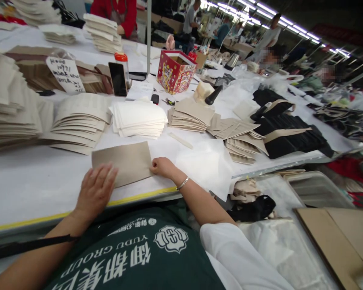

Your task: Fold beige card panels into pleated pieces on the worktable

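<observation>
A beige rectangular panel (125, 163) lies on the white tabletop close to the yellow-taped front edge. Across its left end rests my left hand (97, 186), fingers stretched out flat. My right hand (162, 166) has its fingers closed in a pinch at the panel's right edge. Just behind the panel is a stack of white sheets (139, 119), with a fanned stack of cream pieces (78, 119) to its left. A stack of beige pieces (191, 114) sits farther right, and a thin pale strip (180, 140) lies in front of it.
Tall cream stacks (10, 104) crowd the left side. A red patterned box (177, 72), a phone (117, 78) and a metal pole (149, 36) stand behind. Black pieces (293, 131) lie at right. Below the table edge are a plastic bin (320, 187) and cardboard (335, 237).
</observation>
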